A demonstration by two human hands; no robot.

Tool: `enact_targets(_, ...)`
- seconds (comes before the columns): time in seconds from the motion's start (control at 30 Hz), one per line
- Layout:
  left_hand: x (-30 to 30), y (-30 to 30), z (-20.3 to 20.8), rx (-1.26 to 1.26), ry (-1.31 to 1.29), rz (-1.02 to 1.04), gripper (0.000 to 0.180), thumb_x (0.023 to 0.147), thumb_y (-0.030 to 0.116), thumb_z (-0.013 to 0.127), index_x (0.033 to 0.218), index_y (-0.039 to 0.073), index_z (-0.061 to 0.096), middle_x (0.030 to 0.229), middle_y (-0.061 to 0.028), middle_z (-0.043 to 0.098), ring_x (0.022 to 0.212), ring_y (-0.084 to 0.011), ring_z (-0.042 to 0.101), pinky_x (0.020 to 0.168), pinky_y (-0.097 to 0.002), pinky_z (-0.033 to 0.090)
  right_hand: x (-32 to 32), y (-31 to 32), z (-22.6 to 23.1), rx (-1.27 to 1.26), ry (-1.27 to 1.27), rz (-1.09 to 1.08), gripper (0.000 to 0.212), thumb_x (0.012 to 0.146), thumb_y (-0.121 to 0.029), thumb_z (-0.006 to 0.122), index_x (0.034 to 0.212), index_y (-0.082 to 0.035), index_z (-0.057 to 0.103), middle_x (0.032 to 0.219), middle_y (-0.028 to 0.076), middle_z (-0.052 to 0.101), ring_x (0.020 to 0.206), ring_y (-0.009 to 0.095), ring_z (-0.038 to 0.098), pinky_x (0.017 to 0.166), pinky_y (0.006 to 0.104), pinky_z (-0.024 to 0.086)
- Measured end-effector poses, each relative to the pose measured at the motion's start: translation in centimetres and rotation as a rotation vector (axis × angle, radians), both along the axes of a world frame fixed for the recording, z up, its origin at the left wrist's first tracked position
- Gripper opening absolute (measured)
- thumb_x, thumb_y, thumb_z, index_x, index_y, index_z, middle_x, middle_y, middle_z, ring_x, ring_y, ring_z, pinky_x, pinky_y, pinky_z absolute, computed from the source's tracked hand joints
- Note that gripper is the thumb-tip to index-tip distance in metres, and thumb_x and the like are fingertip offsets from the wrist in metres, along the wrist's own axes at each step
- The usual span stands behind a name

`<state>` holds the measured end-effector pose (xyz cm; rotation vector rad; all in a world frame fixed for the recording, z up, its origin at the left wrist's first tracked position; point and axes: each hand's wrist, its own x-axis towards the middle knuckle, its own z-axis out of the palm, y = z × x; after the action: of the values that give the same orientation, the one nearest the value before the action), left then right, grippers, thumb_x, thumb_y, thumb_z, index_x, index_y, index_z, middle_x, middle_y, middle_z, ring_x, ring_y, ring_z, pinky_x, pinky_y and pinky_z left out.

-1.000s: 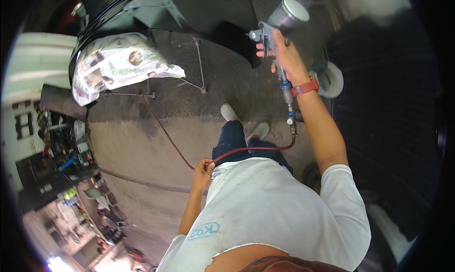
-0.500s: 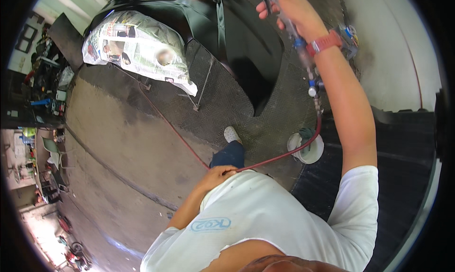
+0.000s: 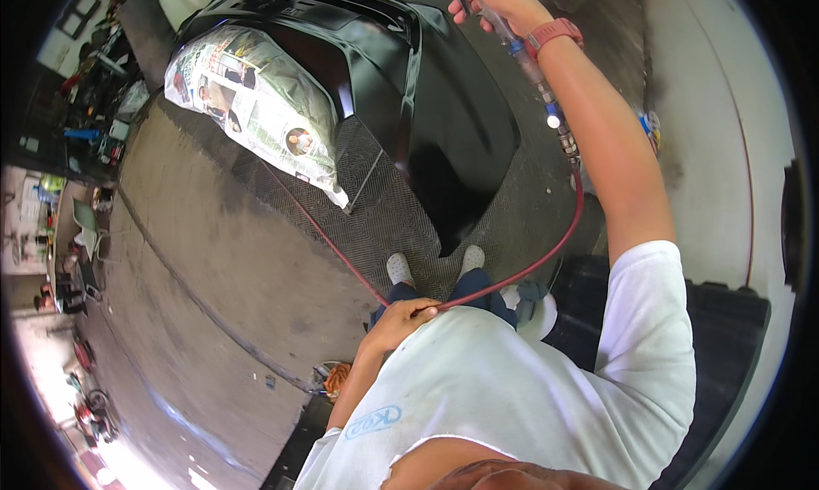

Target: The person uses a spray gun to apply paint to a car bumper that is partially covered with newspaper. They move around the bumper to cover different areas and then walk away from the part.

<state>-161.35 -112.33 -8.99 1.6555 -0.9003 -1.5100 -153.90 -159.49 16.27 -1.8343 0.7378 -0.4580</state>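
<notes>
My right hand [image 3: 514,8], raised at the top, is closed around a spray gun [image 3: 493,19] whose front end reaches the upper picture edge. From the gun's fittings a red air hose [image 3: 577,207] curves down and across my waist. There my left hand [image 3: 401,323] is closed on the hose against my shirt. Left of the gun and below it stands a large glossy black car body panel [image 3: 465,132], apart from both hands. Newspaper sheeting [image 3: 269,119] covers something bulky on the panel's left side; what lies underneath is hidden.
By my right leg is a white bucket [image 3: 541,315] with a dark greenish cloth on it. A black ribbed sheet [image 3: 717,345] lies at the right beside a pale wall [image 3: 704,166]. A dark cable [image 3: 183,272] crosses the floor. Clutter and a chair [image 3: 85,220] line the far left.
The view has shifted, and both my feet now show near the panel. My right hand with the spray gun sits slightly farther left and higher. My left hand still grips the hose.
</notes>
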Motion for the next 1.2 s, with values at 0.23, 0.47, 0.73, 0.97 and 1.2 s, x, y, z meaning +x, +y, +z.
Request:
enact_targets(0.23, -5.5, -7.1, 2.8, 0.055, -0.017, 0.161, 0.033, 0.107, 0.027, 0.066, 0.129, 0.004, 0.075, 0.112, -0.0165, 0.079, 0.100, -0.0242, 0.074, 0.091, -0.0366, 0.056, 3.5, -10.7, -5.4, 0.117, 0.030, 0.074, 0.053, 0.111, -0.057, 0.044, 0.117, -0.009, 0.067, 0.073, 0.008, 0.071, 0.052, 0.017, 0.065, 0.042, 0.0301, 0.045)
enact_targets(0.47, -9.6, -12.7, 2.2, -0.119, -0.341, 0.494, 0.024, 0.102, 0.018, 0.070, 0.118, 0.002, 0.078, 0.086, -0.0206, 0.074, 0.070, -0.0235, 0.067, 0.067, -0.0372, 0.051, 3.4, -20.0, -7.8, -0.137, 0.192, -0.023, 0.072, 0.104, -0.065, 0.048, 0.112, 0.004, 0.069, 0.081, 0.011, 0.072, 0.061, 0.019, 0.068, 0.051, 0.0355, 0.053)
enact_targets(0.73, -10.8, -18.3, 1.0, -0.168, -0.592, 0.581, 0.019, 0.091, 0.014, 0.080, 0.103, -0.001, 0.079, 0.081, -0.0155, 0.073, 0.067, -0.0272, 0.064, 0.064, -0.0394, 0.049, 8.1, -16.8, -8.6, -0.321, 0.182, 0.125, 0.073, 0.103, -0.067, 0.046, 0.099, 0.001, 0.074, 0.069, 0.008, 0.067, 0.055, 0.020, 0.066, 0.053, 0.0364, 0.056)
enact_targets(0.97, -11.8, -19.9, 1.4, -0.199, -0.705, 0.670, 0.020, 0.086, 0.016, 0.084, 0.097, 0.000, 0.080, 0.074, -0.0111, 0.069, 0.065, -0.0253, 0.059, 0.065, -0.0397, 0.047, 9.2, -13.0, -9.2, -0.269, 0.236, 0.396, 0.070, 0.106, -0.063, 0.046, 0.104, 0.003, 0.069, 0.078, 0.012, 0.071, 0.057, 0.021, 0.068, 0.050, 0.0356, 0.054)
enact_targets(1.2, -12.0, -18.0, 0.1, -0.232, -0.666, 0.651, 0.018, 0.086, 0.014, 0.084, 0.097, 0.000, 0.080, 0.075, -0.0112, 0.070, 0.065, -0.0250, 0.059, 0.064, -0.0396, 0.047, 6.1, -15.1, -9.3, 0.044, 0.149, 0.385, 0.069, 0.105, -0.065, 0.048, 0.120, 0.000, 0.067, 0.084, 0.013, 0.074, 0.065, 0.019, 0.072, 0.048, 0.0322, 0.051)
